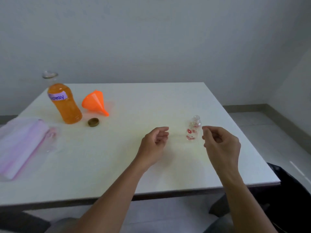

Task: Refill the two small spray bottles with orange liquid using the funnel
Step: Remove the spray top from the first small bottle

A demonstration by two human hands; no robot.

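One small clear spray bottle (193, 129) with red flowers stands upright on the white table (117, 157), its neck uncapped. My right hand (221, 144) hovers just right of it, fingers loosely curled, holding nothing that I can see. My left hand (155, 142) hangs a little to the bottle's left, also loosely curled and empty. At the far left stands a large bottle of orange liquid (68, 106) with an uncapped neck and a purple label. The orange funnel (94, 102) lies on its side beside it. A second small bottle is not clearly visible.
A brownish cap (93, 122) lies in front of the large bottle. A pink and clear plastic bag (21, 145) covers the table's left side, with something blurred and pinkish at its right end. A dark object (294, 190) sits beyond the table's right front corner.
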